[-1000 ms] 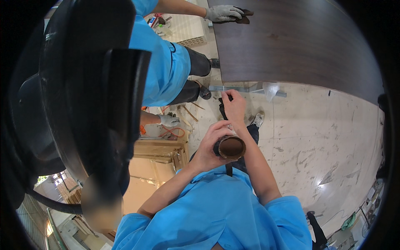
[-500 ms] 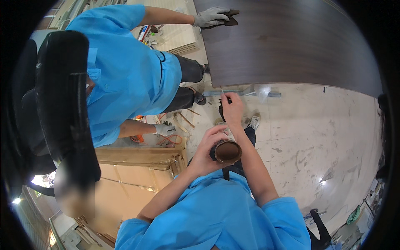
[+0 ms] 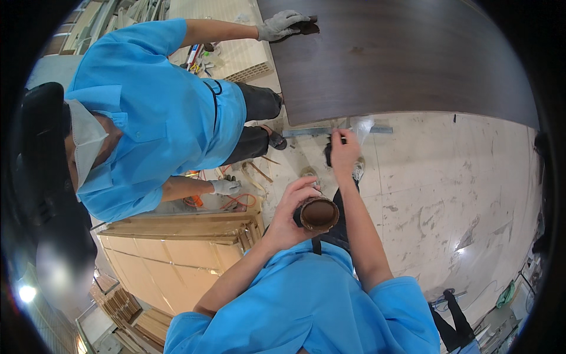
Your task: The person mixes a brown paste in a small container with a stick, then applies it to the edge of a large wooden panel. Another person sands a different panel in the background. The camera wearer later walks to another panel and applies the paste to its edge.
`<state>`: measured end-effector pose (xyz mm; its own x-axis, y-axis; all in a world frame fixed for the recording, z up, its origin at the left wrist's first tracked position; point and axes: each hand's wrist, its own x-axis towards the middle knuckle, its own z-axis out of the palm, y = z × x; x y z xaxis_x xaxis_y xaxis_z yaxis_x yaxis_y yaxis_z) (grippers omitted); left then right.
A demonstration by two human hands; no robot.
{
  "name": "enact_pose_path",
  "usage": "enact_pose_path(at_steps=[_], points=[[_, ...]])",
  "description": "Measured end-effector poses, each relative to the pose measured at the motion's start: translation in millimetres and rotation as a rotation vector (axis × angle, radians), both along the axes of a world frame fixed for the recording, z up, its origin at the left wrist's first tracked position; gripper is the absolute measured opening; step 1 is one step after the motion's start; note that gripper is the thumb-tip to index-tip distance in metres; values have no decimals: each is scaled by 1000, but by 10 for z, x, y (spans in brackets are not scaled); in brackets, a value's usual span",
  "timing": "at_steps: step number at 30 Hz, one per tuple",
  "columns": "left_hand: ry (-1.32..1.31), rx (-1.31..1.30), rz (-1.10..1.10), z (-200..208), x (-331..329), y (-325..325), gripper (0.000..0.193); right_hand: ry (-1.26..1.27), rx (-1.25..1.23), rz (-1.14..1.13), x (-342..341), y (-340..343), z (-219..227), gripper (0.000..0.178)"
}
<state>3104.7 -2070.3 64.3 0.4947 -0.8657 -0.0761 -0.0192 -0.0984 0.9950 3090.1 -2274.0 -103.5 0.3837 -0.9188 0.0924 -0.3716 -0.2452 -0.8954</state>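
Note:
My left hand (image 3: 289, 219) is wrapped round a small round can (image 3: 319, 215), its open mouth tilted up and brown inside. In front of it, my right hand (image 3: 345, 154) is closed near the front edge of a large dark brown wood-grain panel (image 3: 407, 65). Its fingers pinch a thin stick-like tool (image 3: 335, 131), only partly visible. A dark item (image 3: 328, 154) shows beside and under that hand; I cannot tell what it is.
At left stands another person in a blue shirt (image 3: 165, 124), one gloved hand (image 3: 282, 26) pressing a dark cloth (image 3: 308, 26) on the panel. Flat cardboard packages (image 3: 165, 259) are at lower left. Wood strips (image 3: 259, 172) and an orange cord (image 3: 242, 200) lie on the floor.
My right hand has moved slightly right, away from the panel's corner. The can stays in my left hand. The other person and the panel now appear a little farther left.

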Motion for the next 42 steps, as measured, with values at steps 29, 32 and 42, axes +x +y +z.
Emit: enact_pose_path(at_steps=[29,32,42], points=[[-13,-7,-41,58,-47,-383,88,1,59,-52,-562,-1145,80,20],[2,-17,-49,64,-75,-444,88,13,63,42,-566,-1164,81,20],[17,-16,-63,81,-122,-632,86,28,-19,97,-843,-1603,116,18]])
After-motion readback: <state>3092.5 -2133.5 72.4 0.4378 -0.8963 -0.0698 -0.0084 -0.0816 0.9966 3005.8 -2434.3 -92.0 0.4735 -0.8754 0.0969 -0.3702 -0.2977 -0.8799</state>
